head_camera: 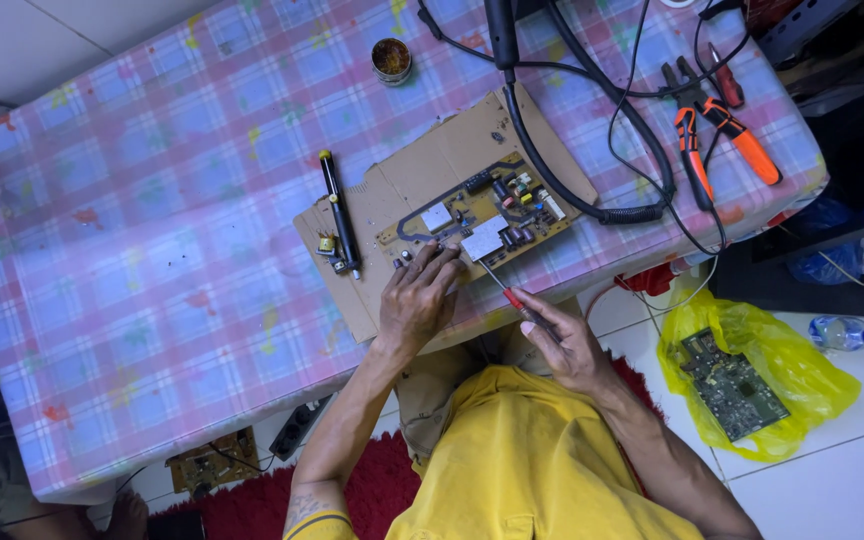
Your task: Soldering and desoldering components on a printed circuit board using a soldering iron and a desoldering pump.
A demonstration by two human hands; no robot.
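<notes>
**Hands at the circuit board**

Your left hand lies palm down, fingers spread and loosely curled, with the fingertips resting on the near edge of the circuit board; it grips nothing. Your right hand is closed around the red handle of a screwdriver, whose thin shaft slants up and left so that the tip meets the board's near edge, just beside your left fingertips.

The board lies on a sheet of cardboard on the checked tablecloth. A black desoldering pump lies on the cardboard just left of the board. Orange-handled pliers sit well apart at the table's far right corner, and a small round tin stands near the far edge.
</notes>
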